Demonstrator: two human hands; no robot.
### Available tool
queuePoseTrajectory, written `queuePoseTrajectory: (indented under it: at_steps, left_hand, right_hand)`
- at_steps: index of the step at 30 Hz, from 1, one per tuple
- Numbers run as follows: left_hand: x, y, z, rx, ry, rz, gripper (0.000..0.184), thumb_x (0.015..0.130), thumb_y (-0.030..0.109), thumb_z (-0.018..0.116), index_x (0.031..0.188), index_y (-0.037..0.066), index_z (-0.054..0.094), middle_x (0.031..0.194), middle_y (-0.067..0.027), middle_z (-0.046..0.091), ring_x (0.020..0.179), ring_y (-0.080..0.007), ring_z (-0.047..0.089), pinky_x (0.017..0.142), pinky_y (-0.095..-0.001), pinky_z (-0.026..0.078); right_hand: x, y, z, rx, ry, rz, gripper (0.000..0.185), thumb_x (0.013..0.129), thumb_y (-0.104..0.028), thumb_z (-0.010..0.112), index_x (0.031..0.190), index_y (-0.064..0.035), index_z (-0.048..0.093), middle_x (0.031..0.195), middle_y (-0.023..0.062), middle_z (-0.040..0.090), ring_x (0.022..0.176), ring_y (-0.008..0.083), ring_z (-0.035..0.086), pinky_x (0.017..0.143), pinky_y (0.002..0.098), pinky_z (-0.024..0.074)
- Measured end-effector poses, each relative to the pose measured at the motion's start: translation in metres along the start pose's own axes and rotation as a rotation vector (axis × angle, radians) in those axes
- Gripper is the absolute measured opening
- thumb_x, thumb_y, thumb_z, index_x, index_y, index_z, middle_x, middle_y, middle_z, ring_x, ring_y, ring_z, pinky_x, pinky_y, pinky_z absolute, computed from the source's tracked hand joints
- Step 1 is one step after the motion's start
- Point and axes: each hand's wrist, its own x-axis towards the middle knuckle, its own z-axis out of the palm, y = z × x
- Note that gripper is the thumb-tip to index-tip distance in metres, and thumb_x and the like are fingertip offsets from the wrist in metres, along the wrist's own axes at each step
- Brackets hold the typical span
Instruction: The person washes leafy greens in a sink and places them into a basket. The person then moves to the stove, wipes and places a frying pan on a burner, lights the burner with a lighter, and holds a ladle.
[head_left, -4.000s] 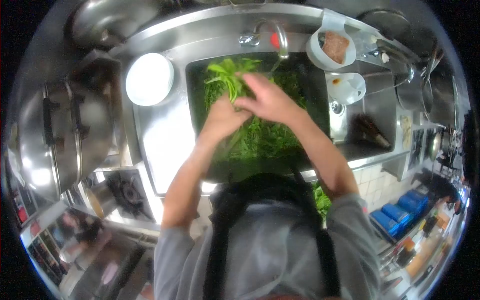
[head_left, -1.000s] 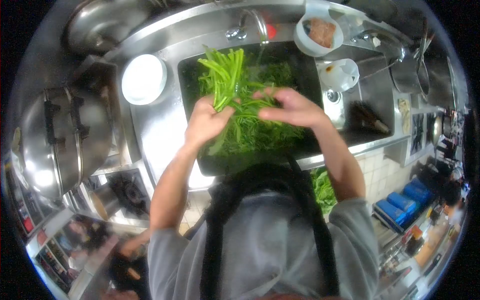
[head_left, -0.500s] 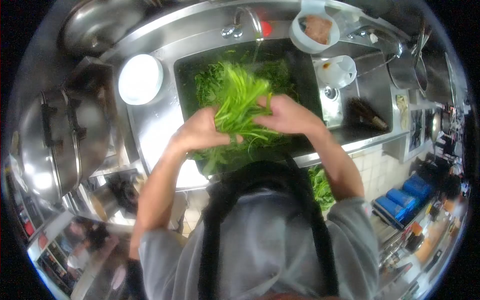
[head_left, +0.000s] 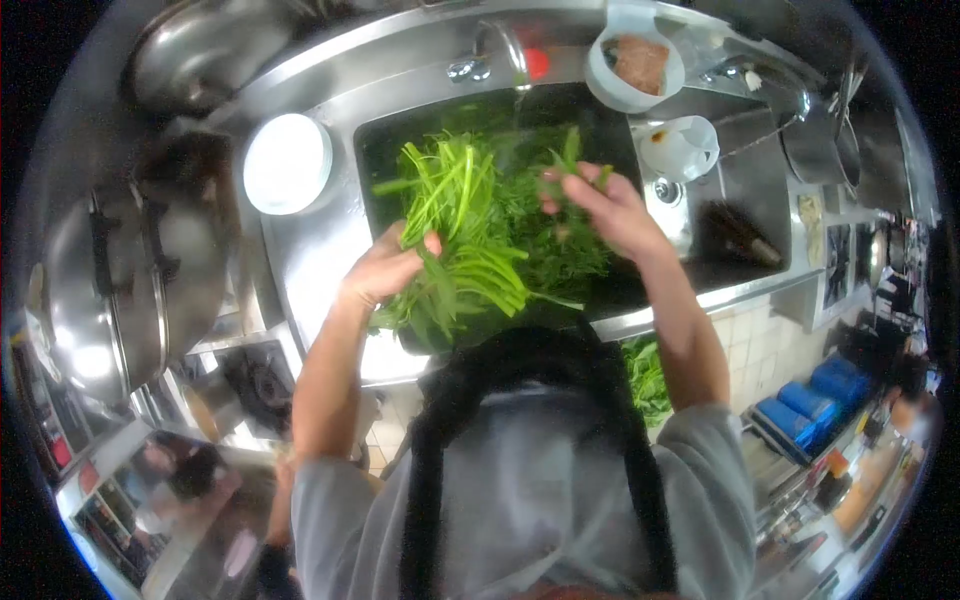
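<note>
My left hand (head_left: 385, 268) is closed around a bunch of leafy green stems (head_left: 465, 190) over the left half of the sink basin. The pale cut stems fan out above and to the right of the fist, and some leaves hang below it. On the right, my right hand (head_left: 618, 212) has its fingers drawn together on a small green sprig (head_left: 568, 150), apart from the bunch; the fingertips are partly blurred. More loose greens (head_left: 570, 250) lie in the dark sink basin (head_left: 365, 150) beneath both hands.
A faucet (head_left: 515, 50) stands behind the basin. To the left are stacked white plates (head_left: 287, 165). At right sit a white container with meat (head_left: 638, 65), a white jug (head_left: 680, 148) and a brush-like bundle (head_left: 740, 232). Another person's arm (head_left: 280, 505) shows at lower left.
My hands have moved apart. The left now holds the bunch alone, lower and to the left, while my right hand has shifted right with a small sprig.
</note>
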Motion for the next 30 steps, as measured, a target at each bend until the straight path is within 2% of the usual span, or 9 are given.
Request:
queuePoseTrajectory:
  at_steps: [2,8,12,13,16,20,25,26,30]
  left_hand:
    - [0.0,0.017,0.006,0.137,-0.008,-0.1,0.1,0.086,0.08,0.042,0.147,0.001,0.036,0.137,-0.021,0.053,0.129,-0.0312,0.05,0.11,-0.0427,0.039]
    - [0.003,0.052,0.018,-0.26,-0.142,-0.116,0.108,0.081,0.087,0.031,0.144,0.0,0.04,0.135,-0.0207,0.053,0.117,-0.0308,0.059,0.092,-0.0433,0.055]
    - [0.018,0.035,0.018,-0.158,-0.116,-0.052,0.11,0.081,0.088,0.026,0.145,0.0,0.039,0.137,-0.0207,0.052,0.12,-0.031,0.057,0.097,-0.0418,0.052]
    - [0.009,0.052,0.017,0.01,-0.124,-0.089,0.104,0.087,0.083,0.012,0.148,0.002,0.038,0.146,-0.0224,0.044,0.136,-0.0335,0.041,0.115,-0.0421,0.031]
    - [0.008,0.04,0.016,0.162,-0.019,-0.133,0.107,0.086,0.084,0.01,0.147,0.0,0.038,0.147,-0.0242,0.043,0.138,-0.0353,0.039,0.115,-0.0421,0.029]
    - [0.002,0.045,0.017,0.264,0.067,-0.113,0.108,0.087,0.083,0.009,0.146,-0.003,0.038,0.148,-0.0259,0.041,0.139,-0.0371,0.037,0.116,-0.042,0.028]
    - [0.033,0.017,0.018,0.246,-0.138,-0.053,0.104,0.091,0.078,0.008,0.135,-0.007,0.048,0.132,-0.0286,0.054,0.129,-0.0384,0.048,0.109,-0.0427,0.035]
    - [0.034,0.017,0.021,0.247,-0.143,-0.049,0.104,0.091,0.078,0.008,0.135,-0.007,0.048,0.132,-0.0286,0.054,0.129,-0.0384,0.048,0.109,-0.0427,0.035]
    - [0.022,0.057,0.031,0.278,-0.271,0.084,0.073,0.091,0.062,0.049,0.118,-0.004,0.061,0.102,-0.0248,0.066,0.099,-0.0338,0.064,0.089,-0.0423,0.048]
  right_hand:
    - [0.011,0.0,0.01,-0.089,-0.053,-0.016,0.05,0.096,-0.034,0.065,0.129,0.0032,0.055,0.11,0.0089,0.067,0.099,0.0151,0.063,0.075,0.0272,0.0509]
    - [0.03,0.008,0.034,-0.067,-0.282,-0.008,0.067,0.091,-0.038,0.07,0.14,-0.0002,0.044,0.116,0.0096,0.066,0.106,0.0164,0.062,0.089,0.0303,0.0496]
    - [0.038,0.025,0.044,-0.124,-0.344,-0.085,0.054,0.088,-0.032,0.075,0.127,0.0008,0.055,0.1,0.0071,0.069,0.085,0.0115,0.063,0.073,0.0258,0.0514]
    - [0.037,0.017,0.038,-0.232,-0.336,-0.048,0.045,0.089,-0.031,0.074,0.119,-0.0002,0.059,0.092,0.0048,0.068,0.078,0.0097,0.061,0.067,0.0249,0.0501]
    - [0.03,0.009,0.017,-0.301,-0.192,-0.039,0.025,0.092,-0.028,0.071,0.098,-0.0043,0.067,0.07,-0.0015,0.062,0.058,0.0062,0.054,0.052,0.0225,0.0417]
    - [0.026,0.005,-0.024,-0.121,0.216,-0.137,0.033,0.093,-0.024,0.068,0.117,-0.0025,0.062,0.078,0.0016,0.065,0.063,0.0072,0.055,0.06,0.0232,0.0452]
    - [0.012,-0.006,0.01,-0.342,-0.028,-0.303,0.046,0.091,-0.02,0.071,0.131,-0.0049,0.056,0.108,0.0067,0.06,0.101,0.0144,0.057,0.086,0.0309,0.0481]
    - [0.01,-0.016,0.02,-0.718,-0.061,-0.444,0.05,0.088,-0.017,0.072,0.133,-0.003,0.053,0.117,0.0109,0.059,0.109,0.0207,0.057,0.092,0.0356,0.0461]
    - [0.028,0.004,0.044,-0.883,-0.117,-0.592,0.041,0.088,-0.011,0.07,0.125,-0.0029,0.055,0.112,0.0154,0.058,0.104,0.0264,0.057,0.091,0.036,0.0465]
